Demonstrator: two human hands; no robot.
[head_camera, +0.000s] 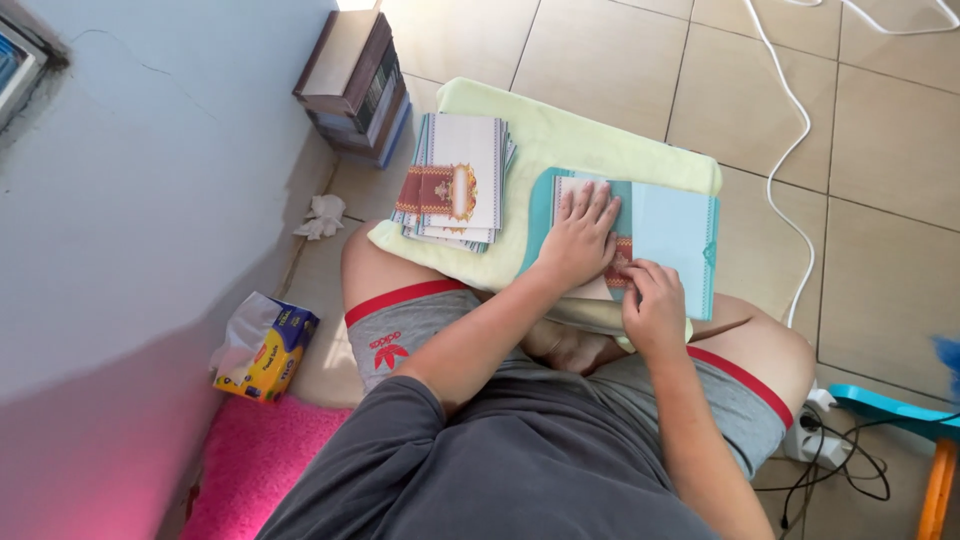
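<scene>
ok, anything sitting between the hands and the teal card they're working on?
Nothing visible. The left hand lies flat on the teal card and the right hand touches its near edge. The stack of cards sits apart to the left on the same yellow cushion.

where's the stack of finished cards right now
In the head view the stack of cards lies on the left part of the pale yellow-green cushion on the person's lap, just left of the left hand.

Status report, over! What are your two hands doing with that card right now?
Left hand flat, pressing on the teal card. Right hand pinching its near edge. Card lies on yellow-green cushion. Stack of cards beside it, clear of both hands.
</scene>
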